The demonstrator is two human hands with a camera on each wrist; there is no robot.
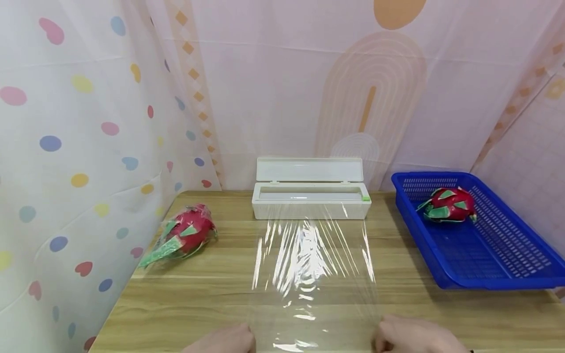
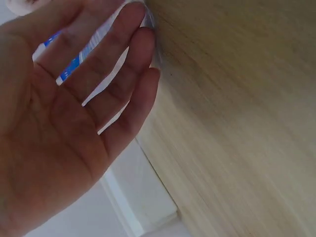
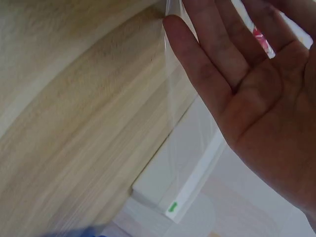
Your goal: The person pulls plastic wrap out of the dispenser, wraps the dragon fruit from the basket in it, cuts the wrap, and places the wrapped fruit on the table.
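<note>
A sheet of clear cling film (image 1: 309, 264) stretches from a white dispenser box (image 1: 265, 189) at the back of the table toward me, wrinkled and shiny. At its near end my left hand (image 1: 227, 339) pinches the left corner, while the right hand (image 1: 415, 336) pinches the right one. Both hands are partly cut off by the head view's lower edge. In the left wrist view the left hand (image 2: 64, 128) shows its palm and bent fingers. From the right wrist, the film hangs beside the right hand's (image 3: 266, 98) fingertips. The box's lid (image 1: 309, 170) stands raised.
On the wooden table (image 1: 176, 304) at left lies a dragon fruit (image 1: 192, 230) wrapped in film. A blue plastic basket (image 1: 463, 250) at right holds another dragon fruit (image 1: 454, 203). Patterned curtains (image 1: 265, 88) hang behind and at the sides. A green slider (image 1: 366, 199) sits on the box.
</note>
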